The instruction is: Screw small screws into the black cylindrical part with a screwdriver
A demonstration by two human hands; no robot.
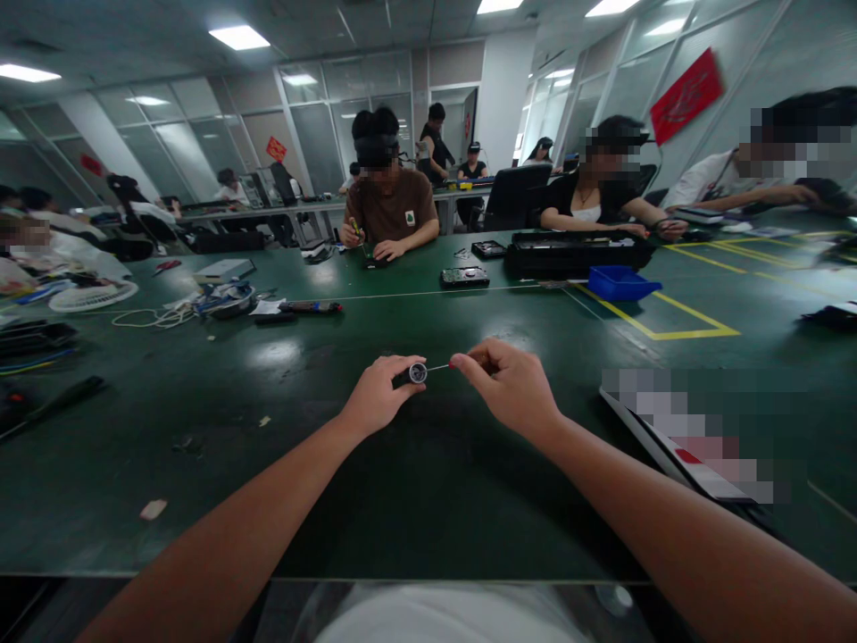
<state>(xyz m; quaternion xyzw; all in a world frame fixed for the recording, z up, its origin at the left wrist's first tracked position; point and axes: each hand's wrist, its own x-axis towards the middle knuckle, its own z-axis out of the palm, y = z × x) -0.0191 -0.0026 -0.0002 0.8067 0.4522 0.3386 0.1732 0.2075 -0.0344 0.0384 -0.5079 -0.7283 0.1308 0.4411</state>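
Over the near half of the table, my left hand (378,397) is closed round a small black cylinder (418,372), whose round end with a grey rim faces me. My right hand (512,384) pinches what looks like a small screwdriver (438,367). Its thin metal shaft points left at the cylinder's side, and a bit of red shows at the fingertips. The rest of its handle is hidden in the hand. Whether the shaft's tip touches the cylinder or enters it, I cannot tell.
The green table (321,500) carries a blue bin (619,283), a long black casing (576,254), an opened device (464,277) and a black tool (312,307). A flat, partly blurred item (669,446) lies right of my arm. Co-workers sit across the table, one holding a screwdriver (358,230).
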